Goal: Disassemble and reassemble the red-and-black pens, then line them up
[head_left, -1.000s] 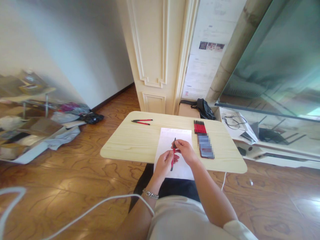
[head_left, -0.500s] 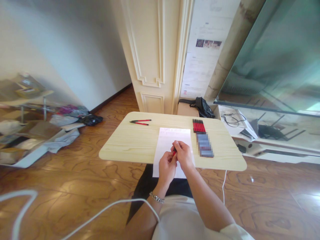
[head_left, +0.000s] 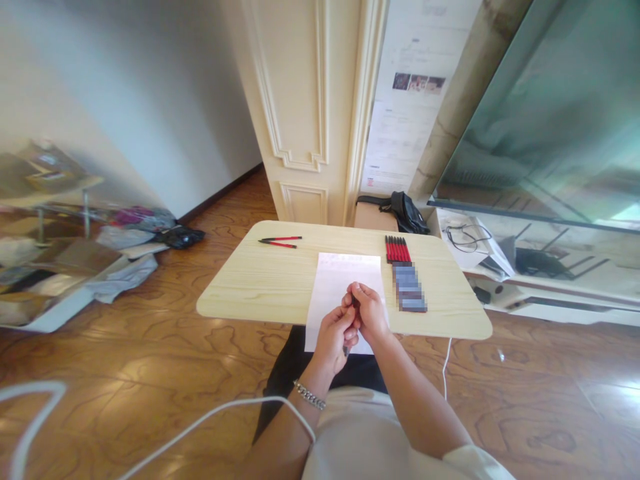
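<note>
Both hands meet over the near edge of a white sheet of paper [head_left: 340, 280] on a small light-wood table [head_left: 260, 287]. My left hand [head_left: 336, 335] is closed round the lower part of a red and black pen [head_left: 346, 349], whose dark tip pokes out below the fingers. My right hand [head_left: 367, 310] pinches the pen's upper end. Most of the pen is hidden between the two hands. A silver bracelet [head_left: 309, 394] circles my left wrist.
Two red pens [head_left: 279, 241] lie at the table's far left. A row of several red pens [head_left: 397, 250] and a dark flat object [head_left: 409, 288] lie right of the paper. Clutter sits on the floor at left, a black bag [head_left: 407, 213] behind the table, a white cable [head_left: 165, 427] in front.
The pen stood mostly exposed between my hands a second ago; my hands have since drawn together around it, nearer the table's front edge, hiding most of it.
</note>
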A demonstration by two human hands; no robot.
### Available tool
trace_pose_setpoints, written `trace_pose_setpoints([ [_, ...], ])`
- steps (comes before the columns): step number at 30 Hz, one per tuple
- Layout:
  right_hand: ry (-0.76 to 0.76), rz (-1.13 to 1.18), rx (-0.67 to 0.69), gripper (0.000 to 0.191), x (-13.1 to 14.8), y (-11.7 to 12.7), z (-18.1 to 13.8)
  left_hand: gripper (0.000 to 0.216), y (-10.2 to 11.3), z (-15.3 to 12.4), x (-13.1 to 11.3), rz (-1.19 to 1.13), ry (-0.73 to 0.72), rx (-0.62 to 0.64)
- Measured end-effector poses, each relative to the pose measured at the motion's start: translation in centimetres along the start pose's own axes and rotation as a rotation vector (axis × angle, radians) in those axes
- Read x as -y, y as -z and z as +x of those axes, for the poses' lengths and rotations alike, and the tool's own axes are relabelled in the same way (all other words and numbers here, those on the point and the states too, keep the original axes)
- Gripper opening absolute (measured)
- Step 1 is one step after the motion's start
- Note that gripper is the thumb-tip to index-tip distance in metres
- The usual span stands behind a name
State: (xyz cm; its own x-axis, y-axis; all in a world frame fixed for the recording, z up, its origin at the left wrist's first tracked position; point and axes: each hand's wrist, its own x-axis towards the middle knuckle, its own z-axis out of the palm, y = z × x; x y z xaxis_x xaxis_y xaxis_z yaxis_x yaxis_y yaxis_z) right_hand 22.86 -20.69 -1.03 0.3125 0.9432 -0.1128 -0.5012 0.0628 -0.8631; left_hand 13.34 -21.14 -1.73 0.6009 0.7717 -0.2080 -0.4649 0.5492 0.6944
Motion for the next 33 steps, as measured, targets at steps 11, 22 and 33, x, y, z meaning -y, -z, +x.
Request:
trace_pose_setpoints([
  [11,0.115,-0.179,-0.118,0.036,0.4,-0.2,0.2,0.026,0.5,0.7,0.5,0.494,-0.318,-0.224],
  [22,-0.017,-0.001,-0.013,0.035,0.2,0.3,0.2,0.031,0.2,0.1,0.5,0.112,-0.052,-0.029],
  [33,0.099,-0.162,-0.060,0.027,0.3,1.3,0.7,0.028,1.0,0.9,0.6,0.306,-0.161,-0.122],
])
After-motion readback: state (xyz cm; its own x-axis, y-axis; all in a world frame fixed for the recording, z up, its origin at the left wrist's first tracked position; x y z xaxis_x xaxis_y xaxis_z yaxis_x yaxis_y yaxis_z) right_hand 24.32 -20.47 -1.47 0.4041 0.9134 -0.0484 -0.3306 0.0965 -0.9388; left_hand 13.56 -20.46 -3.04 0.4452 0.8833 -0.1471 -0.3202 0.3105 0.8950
